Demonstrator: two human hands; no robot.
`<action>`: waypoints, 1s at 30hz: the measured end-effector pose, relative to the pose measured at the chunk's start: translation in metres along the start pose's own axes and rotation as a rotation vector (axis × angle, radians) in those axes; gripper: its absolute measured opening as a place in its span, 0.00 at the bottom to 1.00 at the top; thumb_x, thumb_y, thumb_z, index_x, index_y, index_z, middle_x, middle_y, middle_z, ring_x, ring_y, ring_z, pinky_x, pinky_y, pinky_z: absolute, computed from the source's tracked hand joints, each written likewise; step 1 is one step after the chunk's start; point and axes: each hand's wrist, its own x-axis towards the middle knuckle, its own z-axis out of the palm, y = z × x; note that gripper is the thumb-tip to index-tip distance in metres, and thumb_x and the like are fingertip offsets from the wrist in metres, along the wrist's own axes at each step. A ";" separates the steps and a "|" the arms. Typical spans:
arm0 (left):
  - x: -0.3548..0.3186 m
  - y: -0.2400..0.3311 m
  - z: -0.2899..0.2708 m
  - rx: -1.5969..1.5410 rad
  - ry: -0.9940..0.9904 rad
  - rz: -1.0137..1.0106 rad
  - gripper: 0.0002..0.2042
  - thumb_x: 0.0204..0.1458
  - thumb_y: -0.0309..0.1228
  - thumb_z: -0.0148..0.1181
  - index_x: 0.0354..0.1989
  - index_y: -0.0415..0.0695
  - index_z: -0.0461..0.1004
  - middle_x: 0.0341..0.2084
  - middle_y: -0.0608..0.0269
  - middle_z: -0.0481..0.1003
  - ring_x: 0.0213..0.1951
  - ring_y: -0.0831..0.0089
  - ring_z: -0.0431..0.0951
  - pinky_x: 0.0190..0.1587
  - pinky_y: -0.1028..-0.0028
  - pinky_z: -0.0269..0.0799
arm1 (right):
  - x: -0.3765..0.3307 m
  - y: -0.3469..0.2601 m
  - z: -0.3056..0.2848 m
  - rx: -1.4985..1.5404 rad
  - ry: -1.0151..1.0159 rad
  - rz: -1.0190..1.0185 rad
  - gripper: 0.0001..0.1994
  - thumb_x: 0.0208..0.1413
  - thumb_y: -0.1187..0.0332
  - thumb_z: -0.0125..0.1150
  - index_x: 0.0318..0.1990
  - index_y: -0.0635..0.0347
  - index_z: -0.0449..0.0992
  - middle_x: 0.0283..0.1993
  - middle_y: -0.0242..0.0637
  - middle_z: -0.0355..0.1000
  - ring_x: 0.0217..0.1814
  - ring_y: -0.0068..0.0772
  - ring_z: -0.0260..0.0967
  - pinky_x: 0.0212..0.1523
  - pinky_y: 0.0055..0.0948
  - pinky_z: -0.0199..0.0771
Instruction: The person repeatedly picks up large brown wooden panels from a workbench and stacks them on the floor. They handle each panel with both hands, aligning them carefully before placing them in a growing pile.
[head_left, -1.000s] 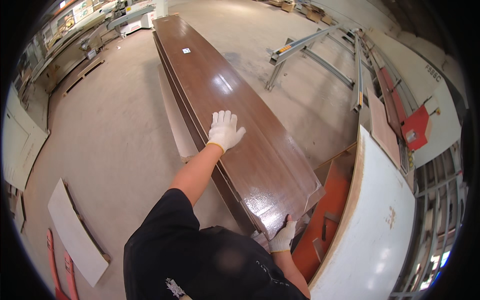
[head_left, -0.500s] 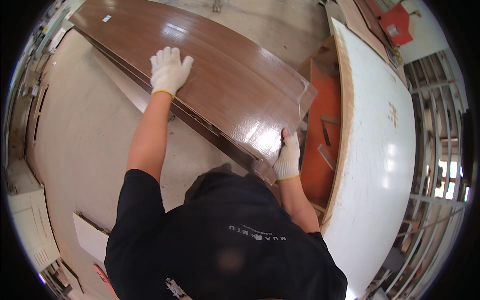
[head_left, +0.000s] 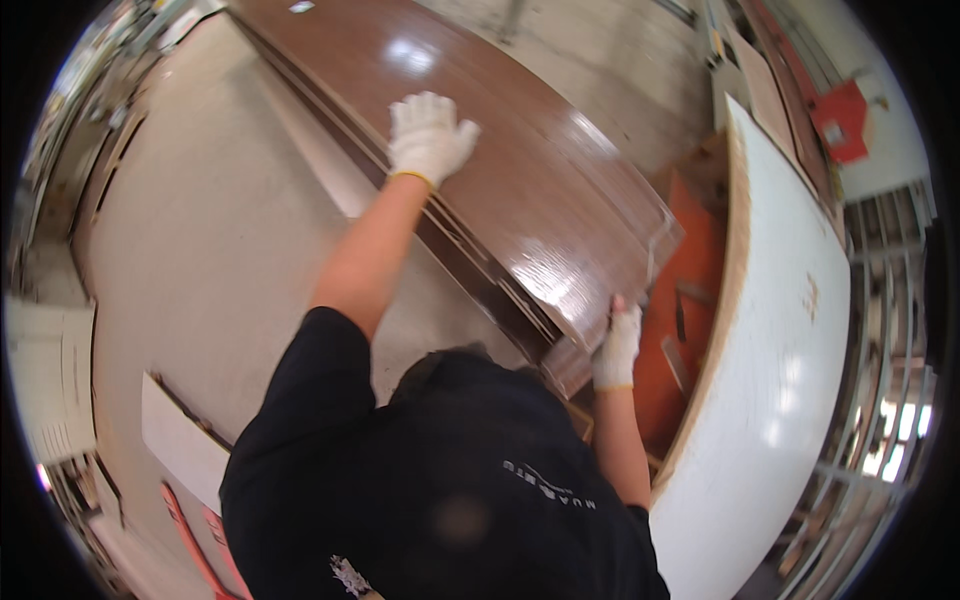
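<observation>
A long, glossy brown wood-grain panel (head_left: 500,170) lies on top of a stack of similar panels, slanting from the far left toward my right side. My left hand (head_left: 432,138), in a white knit glove with a yellow cuff, rests flat on its upper face near the left long edge, fingers spread. At the near right end my right hand (head_left: 618,345), gloved alike, grips the corner with the thumb on top; its other fingers are hidden underneath. Clear plastic wrap (head_left: 568,368) hangs at the near corner. A narrow gap shows beneath the top panel along its left edge.
To the right stands a bench with a white top (head_left: 785,340); its orange shelf (head_left: 660,380) beneath holds tools. Metal racks (head_left: 885,330) line the far right. A white board (head_left: 182,430) and red handles (head_left: 195,545) are on the floor at lower left.
The whole view has shifted, so panels, bench and hands appear farther right. The gap along the panel's left edge looks slightly wider. Both hands keep their places on the panel.
</observation>
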 end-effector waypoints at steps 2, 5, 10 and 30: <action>-0.001 0.002 0.002 -0.010 0.027 -0.021 0.23 0.60 0.52 0.55 0.46 0.44 0.80 0.49 0.51 0.76 0.55 0.51 0.73 0.62 0.49 0.63 | -0.003 -0.002 -0.008 -0.091 0.031 -0.010 0.22 0.76 0.56 0.56 0.64 0.66 0.72 0.60 0.41 0.75 0.61 0.34 0.72 0.66 0.35 0.72; -0.003 0.004 0.006 -0.035 0.001 -0.054 0.26 0.61 0.53 0.55 0.52 0.40 0.79 0.50 0.52 0.74 0.58 0.54 0.69 0.64 0.52 0.58 | -0.009 -0.003 -0.021 -0.476 0.003 -0.234 0.25 0.78 0.54 0.50 0.68 0.67 0.68 0.65 0.47 0.72 0.65 0.39 0.72 0.68 0.40 0.72; -0.007 0.009 0.008 -0.129 -0.014 -0.120 0.32 0.62 0.55 0.56 0.59 0.35 0.76 0.58 0.46 0.73 0.65 0.51 0.66 0.75 0.48 0.50 | -0.021 -0.011 -0.047 0.174 -0.044 0.001 0.26 0.77 0.52 0.52 0.71 0.59 0.65 0.72 0.49 0.65 0.73 0.52 0.67 0.71 0.51 0.71; 0.002 -0.005 -0.007 -0.046 0.010 0.014 0.20 0.56 0.51 0.59 0.37 0.47 0.85 0.41 0.54 0.82 0.50 0.52 0.79 0.56 0.50 0.71 | -0.174 -0.290 0.081 -0.304 -0.623 -1.716 0.15 0.64 0.65 0.70 0.55 0.58 0.82 0.58 0.49 0.79 0.58 0.54 0.78 0.59 0.49 0.82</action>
